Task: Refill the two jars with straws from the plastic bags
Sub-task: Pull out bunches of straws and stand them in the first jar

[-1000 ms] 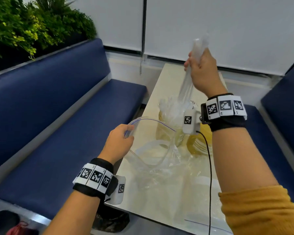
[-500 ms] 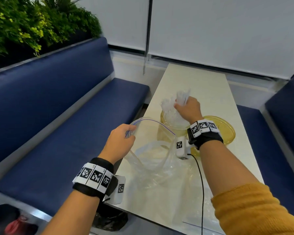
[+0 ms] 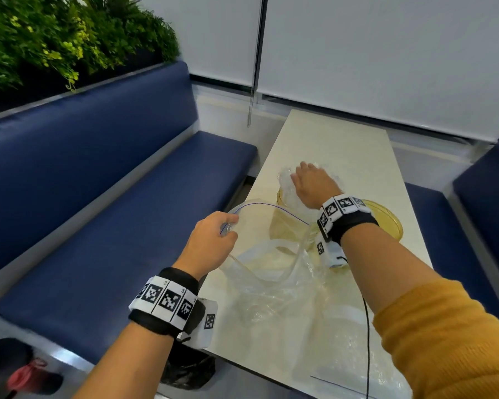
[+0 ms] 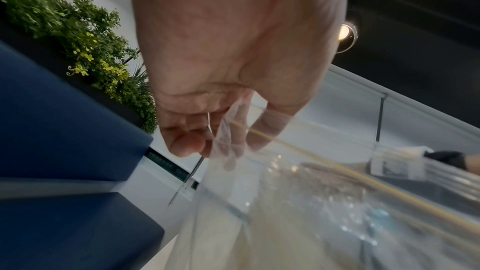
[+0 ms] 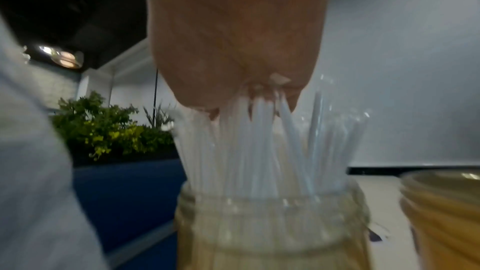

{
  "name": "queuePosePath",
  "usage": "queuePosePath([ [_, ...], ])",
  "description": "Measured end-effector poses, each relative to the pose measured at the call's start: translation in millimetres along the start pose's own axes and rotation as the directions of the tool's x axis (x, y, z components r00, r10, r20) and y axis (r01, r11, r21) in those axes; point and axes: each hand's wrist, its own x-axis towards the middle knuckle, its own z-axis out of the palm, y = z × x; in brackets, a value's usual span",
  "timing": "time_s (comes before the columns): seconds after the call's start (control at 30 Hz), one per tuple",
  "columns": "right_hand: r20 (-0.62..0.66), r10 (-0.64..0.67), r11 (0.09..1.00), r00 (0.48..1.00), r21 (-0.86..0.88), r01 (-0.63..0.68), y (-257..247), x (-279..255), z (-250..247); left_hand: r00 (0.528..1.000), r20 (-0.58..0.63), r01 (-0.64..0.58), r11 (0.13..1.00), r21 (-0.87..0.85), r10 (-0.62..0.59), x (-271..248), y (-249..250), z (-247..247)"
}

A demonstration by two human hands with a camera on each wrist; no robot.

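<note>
At the left, the left hand [image 3: 211, 243] pinches the rim of the open plastic bag [image 3: 274, 272] between thumb and curled fingers and lifts it off the bench [image 3: 329, 145], apparently so that the mouth stays wide for another reach; the bag's body sags onto the bench just right of that hand, and whether any straws remain inside cannot be told. Farther right and away, the right hand [image 3: 311, 182] lies palm down on the tops of the clear straws [image 5: 259, 147], which stand upright and fanned out in the left jar [image 5: 270, 223]; its fingers look flat rather than curled, so it seems to be pressing the bundle down to seat it, not gripping it. Just right of that jar stands the second jar [image 3: 386, 220], its mouth open and seemingly unfilled. A second plastic bag [image 3: 346, 358] lies flat at the near right edge of the bench, under the right forearm.
</note>
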Motion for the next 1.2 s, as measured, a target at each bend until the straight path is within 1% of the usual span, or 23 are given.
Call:
queuePosePath([
  [0.03,0.021,0.006,1.0,1.0,-0.026,-0.005,2,-2,6,1.0,0.002,-0.003,1.0,0.001,0.003,-1,0,-1],
  [0.07,-0.007,0.018,1.0,1.0,-0.015,-0.019,3,-2,7,1.0,0.001,-0.003,1.0,0.001,0.003,-2,0,-2],
  [0.17,-0.267,0.036,0.99,0.963,0.138,0.002,1,1,-2,1.0,0.009,0.004,1.0,-0.001,-0.004,-3,-1,-3],
  [0.2,-0.301,0.018,0.987,0.953,0.159,0.032,-4,-1,-6,1.0,0.015,0.002,1.0,0.002,-0.002,-3,0,-4],
  [0.23,-0.288,-0.02,0.987,0.958,0.146,0.065,-8,-2,-7,1.0,0.029,-0.004,1.0,0.01,0.003,-4,0,-5],
  [0.3,-0.118,-0.084,0.995,0.989,0.043,0.09,-21,-9,-7,0.996,0.089,-0.024,0.998,0.052,0.019,-5,-1,-7],
  [0.33,-0.036,-0.076,0.997,0.996,-0.018,0.075,-28,-13,-8,0.992,0.122,-0.036,0.997,0.073,0.027,-5,-1,-7],
  [0.37,-0.015,-0.055,0.998,0.998,-0.036,0.055,-34,-16,-12,0.988,0.151,-0.05,0.995,0.087,0.036,-5,-2,-8],
  [0.43,-0.139,-0.001,0.998,0.99,0.068,0.01,-49,-25,-29,0.981,0.185,-0.078,0.991,0.106,0.058,-5,-3,-8],
  [0.5,-0.325,-0.002,0.975,0.946,0.208,0.074,-69,-37,-56,0.978,0.191,-0.108,0.987,0.122,0.083,-6,-2,-9],
  [0.53,-0.34,-0.012,0.961,0.94,0.256,0.105,-79,-45,-68,0.978,0.184,-0.125,0.985,0.121,0.101,-6,-1,-9],
  [0.57,-0.3,-0.027,0.958,0.954,0.265,0.111,-88,-52,-78,0.977,0.175,-0.142,0.984,0.109,0.121,-6,0,-10],
  [0.63,-0.066,-0.051,0.973,0.997,0.221,0.064,-108,-68,-80,0.974,0.154,-0.182,0.98,0.075,0.169,-7,0,-10],
  [0.67,0.053,-0.059,0.978,0.997,0.205,0.047,-116,-74,-72,0.971,0.146,-0.202,0.977,0.064,0.192,-7,0,-10],
  [0.73,0.214,-0.087,0.987,0.973,0.151,0.055,-130,-85,-49,0.963,0.141,-0.238,0.97,0.042,0.23,-9,0,-10],
  [0.83,0.397,-0.006,0.995,0.918,0.096,-0.036,-139,-91,-12,0.936,0.156,-0.324,0.945,0.038,0.315,-12,0,-9],
  [0.93,0.579,0.026,0.989,0.815,0.105,-0.105,-144,-90,16,0.896,0.177,-0.424,0.903,0.068,0.408,-18,4,-6],
  [1.0,0.615,0.025,0.982,0.788,0.134,-0.136,-144,-89,28,0.871,0.188,-0.474,0.878,0.071,0.455,-23,6,-3],
  [1.07,0.58,0.063,0.978,0.812,0.126,-0.166,-156,-94,28,0.849,0.195,-0.511,0.857,0.069,0.491,-27,8,-1],
  [1.1,0.556,0.104,0.989,0.825,0.027,-0.143,-167,-98,25,0.84,0.198,-0.526,0.848,0.066,0.506,-28,9,1],
  [1.13,0.496,0.194,0.976,0.846,-0.184,-0.116,-182,-100,20,0.829,0.206,-0.541,0.839,0.063,0.52,-30,10,2],
  [1.17,0.543,0.334,0.917,0.771,-0.377,-0.132,-201,-103,-5,0.818,0.217,-0.557,0.828,0.062,0.533,-31,11,4],
  [1.2,0.631,0.411,0.888,0.658,-0.441,-0.131,-210,-115,-17,0.807,0.23,-0.57,0.819,0.066,0.544,-33,12,6],
])
